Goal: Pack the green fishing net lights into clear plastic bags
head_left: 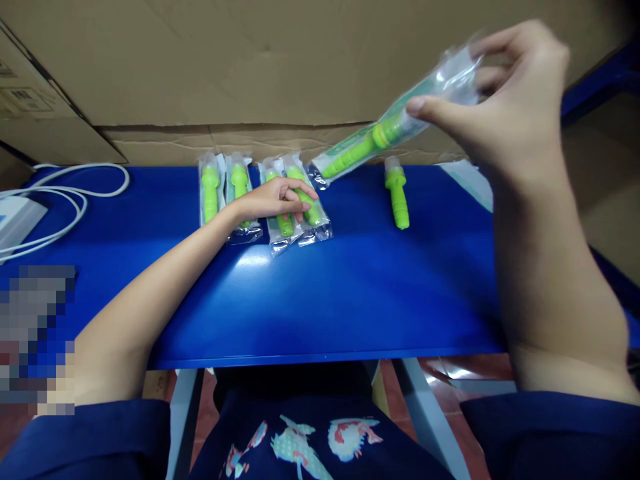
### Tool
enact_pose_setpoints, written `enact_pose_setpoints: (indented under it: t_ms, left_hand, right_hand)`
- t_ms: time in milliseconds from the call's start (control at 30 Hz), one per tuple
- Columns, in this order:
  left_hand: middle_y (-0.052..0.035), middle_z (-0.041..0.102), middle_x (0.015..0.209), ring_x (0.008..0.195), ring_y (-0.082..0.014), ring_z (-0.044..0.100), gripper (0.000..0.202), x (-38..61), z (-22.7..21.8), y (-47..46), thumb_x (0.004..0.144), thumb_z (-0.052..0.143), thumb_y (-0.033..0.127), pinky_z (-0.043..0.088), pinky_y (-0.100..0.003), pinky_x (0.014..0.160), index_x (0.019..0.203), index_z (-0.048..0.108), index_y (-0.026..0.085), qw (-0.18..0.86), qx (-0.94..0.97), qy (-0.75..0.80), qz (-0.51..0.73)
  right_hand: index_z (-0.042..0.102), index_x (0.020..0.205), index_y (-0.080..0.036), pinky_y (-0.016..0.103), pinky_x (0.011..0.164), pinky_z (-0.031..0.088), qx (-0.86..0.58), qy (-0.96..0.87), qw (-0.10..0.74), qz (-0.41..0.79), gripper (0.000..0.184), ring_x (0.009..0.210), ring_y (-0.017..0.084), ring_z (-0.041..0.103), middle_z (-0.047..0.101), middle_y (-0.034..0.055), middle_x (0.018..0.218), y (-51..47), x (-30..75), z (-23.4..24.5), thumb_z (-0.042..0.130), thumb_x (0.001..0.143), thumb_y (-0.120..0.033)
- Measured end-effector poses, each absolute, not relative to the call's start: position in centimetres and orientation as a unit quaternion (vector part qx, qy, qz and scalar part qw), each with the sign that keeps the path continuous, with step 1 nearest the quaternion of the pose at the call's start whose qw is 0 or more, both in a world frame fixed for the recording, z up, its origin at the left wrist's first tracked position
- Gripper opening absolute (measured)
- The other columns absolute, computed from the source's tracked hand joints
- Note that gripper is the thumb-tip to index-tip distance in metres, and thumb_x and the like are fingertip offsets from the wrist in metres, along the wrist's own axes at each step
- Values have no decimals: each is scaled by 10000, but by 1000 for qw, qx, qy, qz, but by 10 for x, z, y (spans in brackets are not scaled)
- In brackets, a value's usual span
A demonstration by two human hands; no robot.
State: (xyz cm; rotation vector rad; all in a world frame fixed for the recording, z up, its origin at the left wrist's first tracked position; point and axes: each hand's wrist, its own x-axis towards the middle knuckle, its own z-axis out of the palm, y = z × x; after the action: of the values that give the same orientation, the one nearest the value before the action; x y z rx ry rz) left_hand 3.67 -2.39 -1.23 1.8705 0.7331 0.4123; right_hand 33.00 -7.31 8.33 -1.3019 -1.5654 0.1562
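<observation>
While left hand (pixel 273 200) rests, fingers loose, on bagged row (pixel 210 193), right hand (pixel 505 100) pinches clear bag (pixel 400 123) of lime-green tube (pixel 350 155).

packets (pixel 314 229) partly under left hand (pixel 273 200)

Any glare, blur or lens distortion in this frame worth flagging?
Head view: the blue table bows slightly along its edges, wide-angle; head view: a pale sheen on it below the left hand; head view: the right hand looms large, slightly soft, glare on its clear bag; head view: pixelated block lower left.
</observation>
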Motion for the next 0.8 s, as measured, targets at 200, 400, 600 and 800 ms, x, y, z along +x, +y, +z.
enact_pose_setpoints:
  t_ms: [200,400,600,800]
  left_hand:
    - [-70,794,815,742,-146,752,432,37,-12,-24,939,743,284,536,-214,648,1326,675,107,514,782,307,176]
    - [-78,795,808,687,-132,727,439,37,-11,-25,939,734,286,532,-216,623,1325,674,86,513,783,306,175]
    - [-77,797,812,727,-149,754,442,37,-13,-24,933,745,285,533,-219,631,1330,673,103,515,781,307,176]
    - [-75,795,807,746,-148,758,438,37,-16,-21,933,747,291,534,-219,636,1322,679,101,517,784,293,180]
  right_hand:
    - [527,900,-251,301,717,470,-424,-616,636,188,567,733,114,563,604,7,895,-55,327,72,969,631,-485]
    - [514,789,-216,264,547,363,-559,-540,554,296,295,589,100,462,517,-8,757,-45,317,55,635,1054,-262]
    - [617,1006,-187,298,694,502,-591,-617,421,305,159,748,163,616,696,55,901,-45,305,35,694,1013,-325]
    - [639,1272,-209,374,816,614,-628,-666,284,286,380,1033,271,737,761,122,1168,-37,303,18,585,1048,-512]
